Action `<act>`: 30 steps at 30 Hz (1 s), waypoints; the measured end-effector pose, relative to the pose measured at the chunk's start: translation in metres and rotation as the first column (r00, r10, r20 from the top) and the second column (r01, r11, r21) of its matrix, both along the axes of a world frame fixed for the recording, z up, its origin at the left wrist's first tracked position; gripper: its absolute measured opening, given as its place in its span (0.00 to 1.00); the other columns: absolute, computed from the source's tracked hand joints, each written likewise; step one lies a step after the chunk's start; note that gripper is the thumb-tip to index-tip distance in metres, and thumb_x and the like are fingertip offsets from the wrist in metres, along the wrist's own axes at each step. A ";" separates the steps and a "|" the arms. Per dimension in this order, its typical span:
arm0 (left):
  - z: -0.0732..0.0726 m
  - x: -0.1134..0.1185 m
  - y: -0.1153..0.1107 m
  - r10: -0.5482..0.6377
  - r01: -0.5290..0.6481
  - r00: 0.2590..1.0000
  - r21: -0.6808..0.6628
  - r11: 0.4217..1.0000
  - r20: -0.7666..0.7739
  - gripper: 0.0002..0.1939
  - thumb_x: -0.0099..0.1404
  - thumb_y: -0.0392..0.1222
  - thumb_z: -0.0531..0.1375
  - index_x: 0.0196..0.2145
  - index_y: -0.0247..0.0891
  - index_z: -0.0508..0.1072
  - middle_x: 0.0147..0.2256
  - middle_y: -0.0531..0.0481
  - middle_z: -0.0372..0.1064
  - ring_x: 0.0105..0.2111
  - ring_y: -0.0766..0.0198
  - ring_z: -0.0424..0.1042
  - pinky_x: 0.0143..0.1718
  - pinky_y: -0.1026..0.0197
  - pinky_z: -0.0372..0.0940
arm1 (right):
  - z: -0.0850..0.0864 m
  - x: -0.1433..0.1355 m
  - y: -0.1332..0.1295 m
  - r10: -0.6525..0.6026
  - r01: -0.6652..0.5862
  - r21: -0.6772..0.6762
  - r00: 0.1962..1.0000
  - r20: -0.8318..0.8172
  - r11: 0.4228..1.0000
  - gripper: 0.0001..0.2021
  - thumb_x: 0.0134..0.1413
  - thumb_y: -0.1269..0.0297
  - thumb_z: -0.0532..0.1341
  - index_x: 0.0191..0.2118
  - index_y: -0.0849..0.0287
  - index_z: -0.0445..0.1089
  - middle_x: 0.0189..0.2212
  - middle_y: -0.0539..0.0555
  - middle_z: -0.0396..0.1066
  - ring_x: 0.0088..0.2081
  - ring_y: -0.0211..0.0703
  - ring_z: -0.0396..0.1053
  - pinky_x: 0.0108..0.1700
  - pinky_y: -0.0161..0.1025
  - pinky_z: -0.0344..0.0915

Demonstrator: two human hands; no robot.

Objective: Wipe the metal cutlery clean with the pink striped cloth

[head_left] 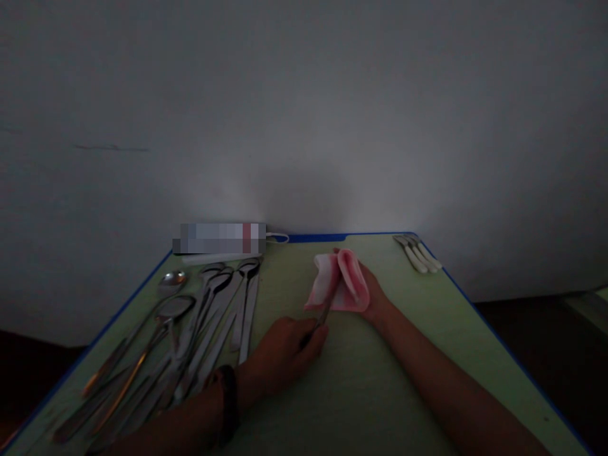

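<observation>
My left hand (289, 348), with a dark band on its wrist, is closed round one end of a metal piece of cutlery (327, 309). The far end of that piece runs into a pink and white cloth (354, 288), so its kind stays hidden. Behind the cloth is my right hand (375, 291), its fingers mostly covered, gripping the cloth folded about the cutlery. To the left of my left hand lies a loose spread of spoons (175, 308) and other metal cutlery. Several forks with pale handles (418, 256) rest side by side at the far right corner.
A green table (380, 392) with a blue edge stands against a grey wall (304, 114). At the back left is a blurred-out box-shaped thing (221, 239), with a white cable (280, 238) beside it. The light is dim.
</observation>
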State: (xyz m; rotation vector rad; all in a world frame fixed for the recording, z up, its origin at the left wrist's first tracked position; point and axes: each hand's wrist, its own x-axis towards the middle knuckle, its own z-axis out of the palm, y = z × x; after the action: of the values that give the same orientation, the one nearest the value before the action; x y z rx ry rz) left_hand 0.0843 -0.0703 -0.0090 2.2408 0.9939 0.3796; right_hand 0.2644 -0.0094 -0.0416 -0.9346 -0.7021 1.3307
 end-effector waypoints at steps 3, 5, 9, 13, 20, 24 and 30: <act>0.001 0.000 -0.001 0.008 -0.008 1.000 -0.019 1.000 0.014 0.20 0.66 0.47 0.43 0.21 0.36 0.60 0.18 0.57 0.54 0.18 0.71 0.55 0.20 0.67 0.47 | 0.009 -0.001 -0.006 0.082 -0.086 -0.036 0.992 -0.093 0.996 0.14 0.51 0.53 0.54 0.37 0.56 0.69 0.30 0.49 0.71 0.33 0.40 0.68 0.39 0.39 0.65; 0.001 0.001 -0.001 0.020 -0.019 0.999 -0.025 1.000 0.025 0.20 0.66 0.47 0.43 0.21 0.36 0.60 0.18 0.57 0.54 0.18 0.71 0.55 0.20 0.67 0.48 | 0.016 -0.001 -0.010 0.100 -0.105 -0.030 0.984 -0.148 0.994 0.14 0.49 0.53 0.54 0.35 0.55 0.70 0.26 0.48 0.71 0.31 0.41 0.68 0.38 0.38 0.65; 0.001 0.000 0.000 0.024 -0.024 0.999 -0.027 0.999 0.024 0.20 0.66 0.47 0.44 0.20 0.37 0.60 0.18 0.57 0.54 0.18 0.71 0.55 0.20 0.67 0.48 | 0.025 0.000 -0.013 0.075 -0.074 0.014 0.980 -0.183 0.997 0.12 0.45 0.59 0.56 0.37 0.54 0.70 0.24 0.47 0.70 0.29 0.40 0.68 0.37 0.37 0.65; 0.000 0.000 0.000 0.012 -0.012 1.000 -0.021 1.000 -0.007 0.20 0.67 0.47 0.43 0.21 0.36 0.61 0.18 0.56 0.56 0.19 0.70 0.56 0.21 0.67 0.48 | 0.022 -0.002 -0.012 0.099 -0.111 -0.047 0.975 -0.200 0.993 0.13 0.44 0.60 0.59 0.38 0.55 0.69 0.25 0.47 0.71 0.28 0.38 0.68 0.35 0.36 0.65; -0.001 0.000 0.000 0.009 -0.008 1.000 -0.030 1.000 0.013 0.21 0.67 0.48 0.43 0.21 0.36 0.62 0.19 0.56 0.57 0.19 0.70 0.57 0.21 0.67 0.49 | 0.010 -0.003 -0.010 0.037 -0.045 -0.075 0.994 -0.105 0.996 0.11 0.43 0.59 0.63 0.33 0.58 0.69 0.24 0.48 0.72 0.24 0.37 0.67 0.30 0.34 0.65; -0.001 0.000 0.000 0.066 -0.061 0.996 -0.085 0.995 0.066 0.22 0.66 0.48 0.43 0.21 0.36 0.64 0.19 0.56 0.58 0.20 0.69 0.59 0.23 0.67 0.51 | 0.014 -0.001 -0.011 0.064 -0.086 -0.109 0.979 -0.192 0.990 0.09 0.44 0.59 0.60 0.30 0.59 0.69 0.22 0.48 0.71 0.24 0.38 0.67 0.30 0.35 0.66; 0.000 0.000 0.003 0.187 -0.171 0.977 -0.142 0.975 0.106 0.22 0.66 0.48 0.43 0.22 0.36 0.65 0.18 0.57 0.57 0.20 0.69 0.59 0.23 0.67 0.53 | 0.021 0.000 -0.014 0.076 -0.084 -0.022 0.966 -0.247 0.996 0.05 0.42 0.67 0.57 0.26 0.58 0.69 0.22 0.46 0.71 0.23 0.36 0.67 0.32 0.33 0.66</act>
State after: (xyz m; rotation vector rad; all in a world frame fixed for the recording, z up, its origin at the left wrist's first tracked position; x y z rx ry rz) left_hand 0.0845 -0.0676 -0.0090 1.9928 1.1274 0.5052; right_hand 0.2646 -0.0236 -0.0202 -0.7558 -0.5330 1.5031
